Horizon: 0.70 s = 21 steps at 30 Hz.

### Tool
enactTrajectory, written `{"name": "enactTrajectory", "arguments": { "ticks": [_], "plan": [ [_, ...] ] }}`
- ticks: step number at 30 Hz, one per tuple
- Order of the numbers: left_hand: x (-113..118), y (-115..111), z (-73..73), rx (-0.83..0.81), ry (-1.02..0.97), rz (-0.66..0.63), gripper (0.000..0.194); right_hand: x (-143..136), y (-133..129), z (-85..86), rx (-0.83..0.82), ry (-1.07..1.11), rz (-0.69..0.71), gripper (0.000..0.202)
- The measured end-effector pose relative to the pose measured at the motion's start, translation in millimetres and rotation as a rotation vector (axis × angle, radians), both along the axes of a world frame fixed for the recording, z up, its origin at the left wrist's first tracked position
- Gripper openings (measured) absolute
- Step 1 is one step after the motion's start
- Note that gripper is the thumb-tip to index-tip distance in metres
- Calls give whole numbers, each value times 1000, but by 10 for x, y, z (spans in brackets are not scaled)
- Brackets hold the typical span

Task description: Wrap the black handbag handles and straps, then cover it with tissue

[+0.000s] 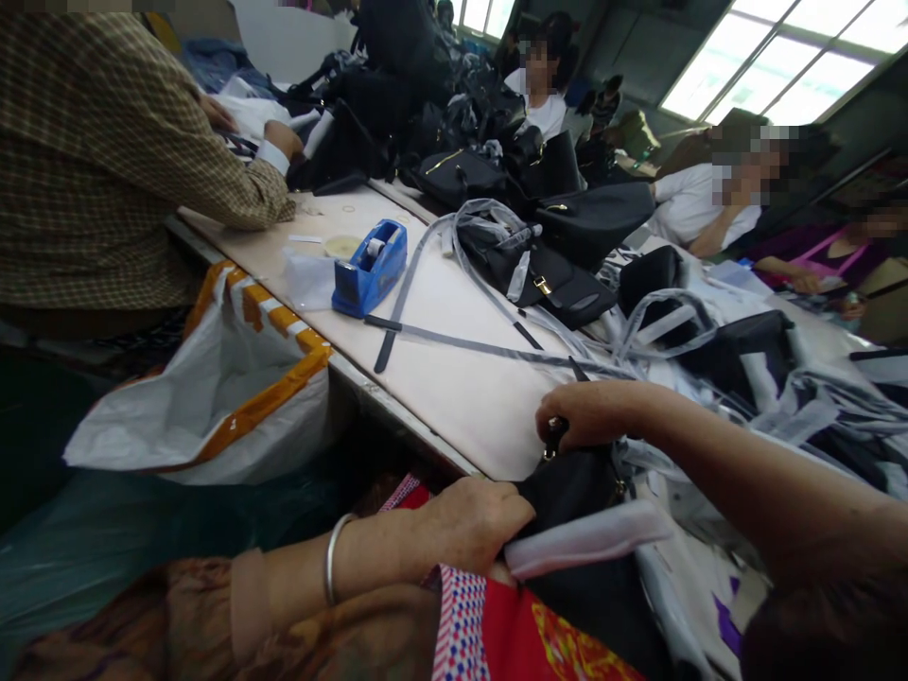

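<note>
A black bag lies against my body at the table's near edge. My left hand, a metal bangle on its wrist, is closed on the bag's left side; its fingertips are hidden. Beside it, a roll of white wrapping lies across the bag. My right hand is closed round a short black strap with gold-coloured hardware at the bag's top. A dark tip sticks up beyond those fingers. Long straps in clear plastic stretch over the table just past my right hand.
A blue tape dispenser stands on the table. An open white sack with orange tape hangs at the table's left edge. Black bags are heaped along the back and right. A person in a checked shirt works at left; others sit across.
</note>
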<state>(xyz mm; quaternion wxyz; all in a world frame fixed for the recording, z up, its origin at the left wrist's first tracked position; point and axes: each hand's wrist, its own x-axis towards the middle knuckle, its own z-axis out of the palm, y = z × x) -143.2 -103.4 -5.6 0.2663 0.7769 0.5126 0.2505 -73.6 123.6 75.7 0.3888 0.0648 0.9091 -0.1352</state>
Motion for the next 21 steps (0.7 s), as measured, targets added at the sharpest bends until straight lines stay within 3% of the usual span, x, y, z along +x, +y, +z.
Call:
{"name": "enactTrajectory", "arguments": {
  "ticks": [6, 11, 16, 21],
  "plan": [
    [2, -33, 74, -42, 45, 12, 33, 0, -117, 51, 75, -11, 48, 27],
    [35, -65, 167, -126, -25, 112, 31, 51, -143, 44, 311, 88, 64, 20],
    [105, -126, 133, -235, -458, 102, 34, 195, -92, -29, 387, 192, -95, 21],
    [-23, -71, -35, -523, -1067, 140, 55, 362, -44, -64, 392, 311, -207, 24]
  ]
}}
